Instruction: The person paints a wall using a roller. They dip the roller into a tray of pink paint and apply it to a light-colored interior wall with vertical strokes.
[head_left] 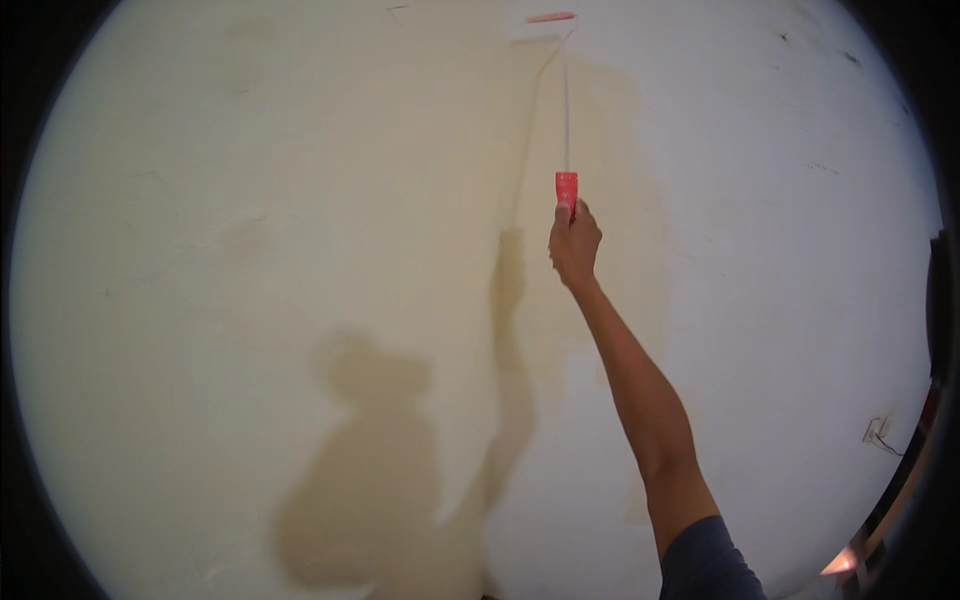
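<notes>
My right hand (574, 246) is closed around the red handle of a paint roller (567, 185), with the arm stretched up toward the wall (780, 280). From the handle a thin metal rod rises to a narrow reddish roller head (551, 17) near the top of the view. The head is at or close to the wall; whether it touches, I cannot tell. Cream-coloured paint (625, 140) covers the wall on the left and around the roller, while the right side looks white. My left hand is out of the picture.
A wall socket (876, 431) with a cable sits at the lower right. Dark objects and a small bright spot (842, 562) line the right rim. My shadow (375, 470) falls on the wall. Small dark marks (850, 58) show at the upper right.
</notes>
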